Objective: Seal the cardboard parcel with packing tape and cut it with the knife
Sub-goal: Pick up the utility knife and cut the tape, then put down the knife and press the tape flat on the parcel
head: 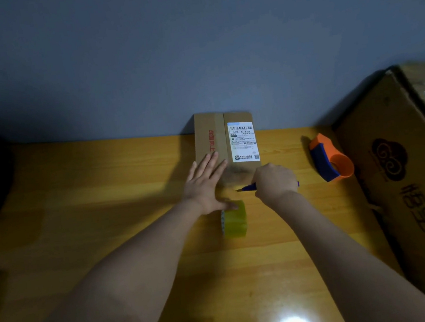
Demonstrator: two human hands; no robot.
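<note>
Parcel (224,143) lies flat at the far edge of the surface (104,199), against the wall. Left hand (205,185), fingers spread, presses its near end; right hand (274,180) is clenched on the knife (246,188), blade tip pointing left toward the left thumb. Tape roll (235,220) stands just near of the parcel. Risks: blade slipping into the thumb; slack tape tearing unevenly; blade scoring the cardboard

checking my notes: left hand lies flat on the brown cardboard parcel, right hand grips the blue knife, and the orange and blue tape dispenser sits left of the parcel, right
One slip: the head view shows the orange and blue tape dispenser right of the brown cardboard parcel, not left. The left hand does lie flat on it and the right hand grips the blue knife.
</note>
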